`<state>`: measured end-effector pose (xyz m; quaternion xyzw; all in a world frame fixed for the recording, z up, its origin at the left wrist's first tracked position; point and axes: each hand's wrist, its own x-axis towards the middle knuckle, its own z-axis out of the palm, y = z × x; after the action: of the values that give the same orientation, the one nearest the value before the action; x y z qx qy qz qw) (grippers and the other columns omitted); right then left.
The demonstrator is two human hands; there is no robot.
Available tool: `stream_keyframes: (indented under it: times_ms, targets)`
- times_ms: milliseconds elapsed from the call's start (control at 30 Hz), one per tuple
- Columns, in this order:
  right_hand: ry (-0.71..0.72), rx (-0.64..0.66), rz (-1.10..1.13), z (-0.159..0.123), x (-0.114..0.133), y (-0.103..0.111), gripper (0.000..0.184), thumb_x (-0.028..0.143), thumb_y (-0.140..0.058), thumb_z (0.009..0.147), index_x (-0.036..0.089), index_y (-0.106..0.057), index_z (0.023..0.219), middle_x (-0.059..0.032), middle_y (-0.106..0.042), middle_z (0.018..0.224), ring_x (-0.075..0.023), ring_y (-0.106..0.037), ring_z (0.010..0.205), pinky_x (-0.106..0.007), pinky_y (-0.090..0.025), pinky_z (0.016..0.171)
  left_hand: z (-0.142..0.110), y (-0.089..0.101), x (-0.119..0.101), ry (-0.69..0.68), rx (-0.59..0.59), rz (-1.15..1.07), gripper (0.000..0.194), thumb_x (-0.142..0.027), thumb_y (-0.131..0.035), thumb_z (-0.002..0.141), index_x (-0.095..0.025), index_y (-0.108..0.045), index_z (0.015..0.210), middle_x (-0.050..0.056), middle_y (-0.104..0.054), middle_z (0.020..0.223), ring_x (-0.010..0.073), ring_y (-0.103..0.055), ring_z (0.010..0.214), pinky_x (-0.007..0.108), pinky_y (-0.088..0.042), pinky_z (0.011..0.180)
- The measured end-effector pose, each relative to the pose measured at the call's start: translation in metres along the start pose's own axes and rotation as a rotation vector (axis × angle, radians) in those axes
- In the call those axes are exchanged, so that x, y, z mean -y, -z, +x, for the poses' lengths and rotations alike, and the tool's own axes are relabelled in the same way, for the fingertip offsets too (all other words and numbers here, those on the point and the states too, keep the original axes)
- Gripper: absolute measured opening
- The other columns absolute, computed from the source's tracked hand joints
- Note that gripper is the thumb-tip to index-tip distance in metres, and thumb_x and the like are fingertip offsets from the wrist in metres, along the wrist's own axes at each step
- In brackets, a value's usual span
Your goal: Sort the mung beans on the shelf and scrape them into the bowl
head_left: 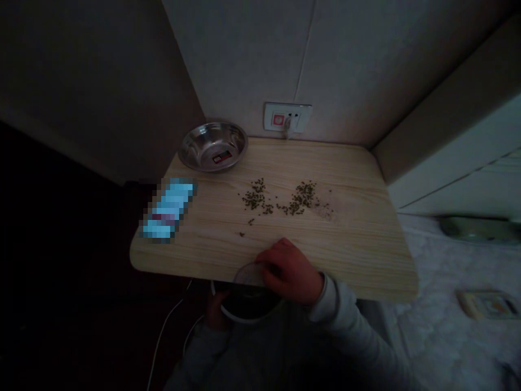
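At the table's front edge my right hand (287, 271) is closed, its fingers bent round a clear, round-edged piece (247, 274); whether this is a cup or a lid I cannot tell. Just below the edge is a dark-looking container with a white rim (246, 319). My left hand (217, 310) grips its left side, low and in shadow. Two loose scatters of small green beans, the left pile (254, 199) and the right pile (302, 198), lie on the pale wooden table (350, 239). A few stray beans lie around them.
A shiny metal bowl (214, 146) stands at the back left. A lit, blurred-out phone (169, 210) lies near the left edge. On the wall is a socket (287, 117). White cables (163, 326) hang at lower left; a quilted bed (431, 271) lies right.
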<state>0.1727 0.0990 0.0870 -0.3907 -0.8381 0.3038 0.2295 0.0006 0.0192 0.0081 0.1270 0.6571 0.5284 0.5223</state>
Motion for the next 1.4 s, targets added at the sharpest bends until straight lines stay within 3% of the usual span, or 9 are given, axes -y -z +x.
stream_keyframes:
  times_ms: [267,567,1000,1400]
  targets:
    - [-0.018,-0.005,0.007,0.0,0.001,0.001,0.021,0.018,-0.048,0.069,0.017,-0.056,0.088,-0.0013,-0.059,0.065,-0.0132,-0.05,0.065,-0.029,-0.033,0.07,0.001,-0.003,0.004,-0.042,-0.081,0.042,0.004,-0.019,-0.059,0.05,-0.023,-0.058,0.049,0.002,-0.064,0.063,0.0249,-0.057,0.086,0.036,-0.041,0.082]
    - [-0.02,0.004,0.001,0.001,0.001,0.002,0.021,0.018,-0.047,0.07,0.017,-0.056,0.089,-0.0009,-0.058,0.064,-0.0132,-0.05,0.065,-0.029,-0.033,0.07,-0.009,-0.011,-0.011,0.033,-0.023,-0.021,0.009,-0.02,-0.058,0.052,-0.024,-0.061,0.059,0.002,-0.065,0.071,0.0265,-0.054,0.095,0.038,-0.041,0.082]
    - [-0.029,-0.015,0.001,0.001,0.002,0.001,0.02,0.018,-0.048,0.069,0.017,-0.056,0.087,-0.0017,-0.059,0.065,-0.0131,-0.049,0.065,-0.029,-0.034,0.07,-0.002,-0.008,-0.004,0.049,-0.042,-0.026,0.009,-0.024,-0.057,0.051,-0.023,-0.062,0.059,0.002,-0.065,0.066,0.0275,-0.056,0.09,0.038,-0.042,0.08]
    - [-0.063,-0.041,0.055,-0.001,0.001,0.003,0.02,0.018,-0.046,0.07,0.017,-0.056,0.088,-0.0026,-0.06,0.07,-0.0134,-0.05,0.067,-0.029,-0.036,0.068,0.005,0.0,0.004,0.191,-0.018,-0.074,0.008,-0.023,-0.061,0.045,-0.018,-0.061,0.051,0.004,-0.064,0.059,0.0285,-0.058,0.083,0.04,-0.042,0.077]
